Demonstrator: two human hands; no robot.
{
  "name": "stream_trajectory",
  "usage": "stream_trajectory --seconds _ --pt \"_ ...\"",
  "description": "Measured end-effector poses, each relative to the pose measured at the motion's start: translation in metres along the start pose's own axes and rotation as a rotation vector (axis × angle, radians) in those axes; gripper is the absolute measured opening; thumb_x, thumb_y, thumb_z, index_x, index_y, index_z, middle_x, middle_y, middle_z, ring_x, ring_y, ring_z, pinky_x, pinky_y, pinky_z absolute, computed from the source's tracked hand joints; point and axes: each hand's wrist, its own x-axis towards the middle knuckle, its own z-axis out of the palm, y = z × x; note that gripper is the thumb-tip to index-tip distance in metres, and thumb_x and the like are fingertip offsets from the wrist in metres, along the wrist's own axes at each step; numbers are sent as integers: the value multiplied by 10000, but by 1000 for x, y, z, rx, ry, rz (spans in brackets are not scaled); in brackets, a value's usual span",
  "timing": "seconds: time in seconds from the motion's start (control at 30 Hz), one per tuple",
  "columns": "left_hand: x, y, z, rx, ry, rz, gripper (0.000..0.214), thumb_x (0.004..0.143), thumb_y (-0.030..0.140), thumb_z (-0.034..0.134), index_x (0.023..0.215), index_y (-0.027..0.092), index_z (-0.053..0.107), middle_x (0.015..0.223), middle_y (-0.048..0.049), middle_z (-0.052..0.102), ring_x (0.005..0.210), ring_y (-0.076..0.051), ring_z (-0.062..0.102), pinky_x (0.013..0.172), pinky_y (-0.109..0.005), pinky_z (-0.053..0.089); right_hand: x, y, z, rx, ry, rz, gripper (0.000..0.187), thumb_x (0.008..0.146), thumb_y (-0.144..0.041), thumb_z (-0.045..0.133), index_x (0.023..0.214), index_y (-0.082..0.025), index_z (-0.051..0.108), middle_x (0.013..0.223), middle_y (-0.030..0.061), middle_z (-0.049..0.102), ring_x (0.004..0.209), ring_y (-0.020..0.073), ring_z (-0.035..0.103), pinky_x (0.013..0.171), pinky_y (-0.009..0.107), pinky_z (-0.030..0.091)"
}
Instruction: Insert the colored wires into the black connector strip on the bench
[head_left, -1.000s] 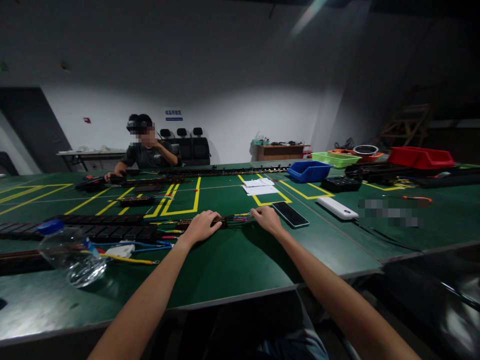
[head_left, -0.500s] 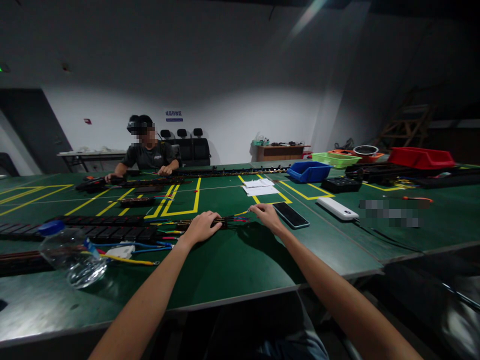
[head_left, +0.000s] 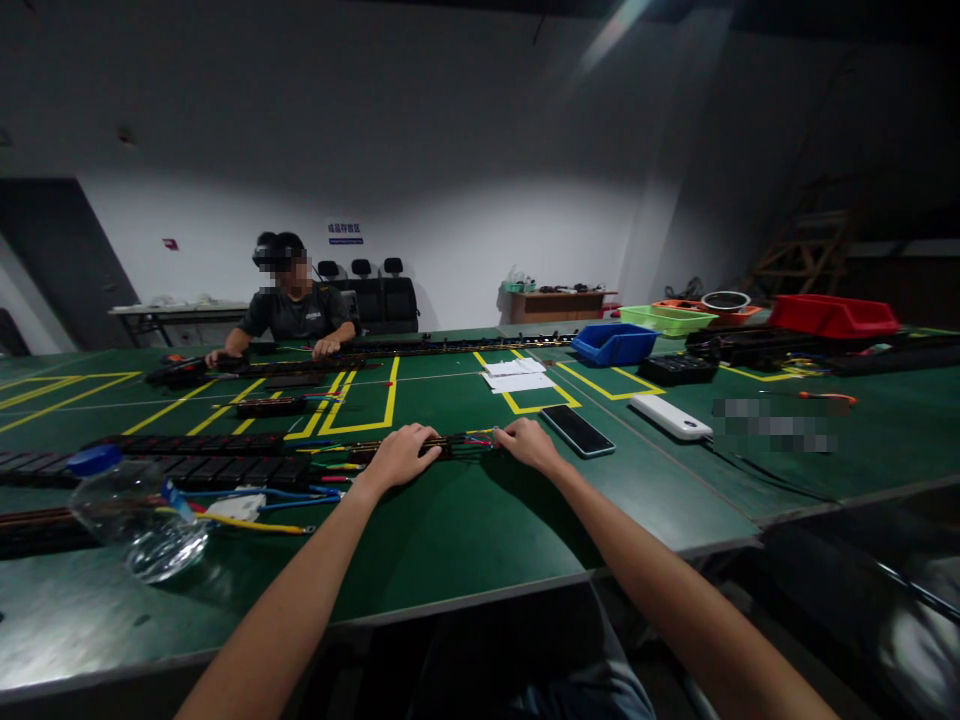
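My left hand (head_left: 403,456) lies over a dark, strip-like wire harness (head_left: 450,446), its fingers curled onto it and hiding part of it. Thin coloured wires (head_left: 480,437) stick out of the harness's right end. At their tips, the thumb and fingers of my right hand (head_left: 527,442) are pinched together on a wire end; the exact grip is too small to see. A dark-screened phone (head_left: 577,430) lies just right of my right hand. Left of my left hand are black segmented strips (head_left: 225,466) with coloured leads.
A clear bottle (head_left: 142,520) with a blue cap stands front left. Papers (head_left: 517,375), a blue bin (head_left: 613,343), a white power bank (head_left: 670,417) and a red bin (head_left: 834,314) are on the green table (head_left: 450,560). A co-worker (head_left: 296,310) sits across it, hands on another harness.
My right hand has come down and slightly left, bringing the wire end lower, near the other wires. My left hand stays on the harness. The view has shifted slightly.
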Motion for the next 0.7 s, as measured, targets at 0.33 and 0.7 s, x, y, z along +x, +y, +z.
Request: stream_trajectory --seconds 0.33,0.7 --pt "0 1 -1 -8 -11 -7 353 1012 467 477 1199 224 652 1184 -88 691 1092 -252 644 942 -376 497 3 2 2 84 159 -42 359 916 -423 530 843 -183 787 799 67 730 719 178 615 621 257 361" --pt "0 2 -1 -5 1 -4 346 1008 451 482 1189 217 662 1177 -97 692 1096 -261 645 952 -386 498 6 3 2 321 192 -175 345 875 -418 542 881 -163 775 837 64 745 756 193 638 710 281 449"
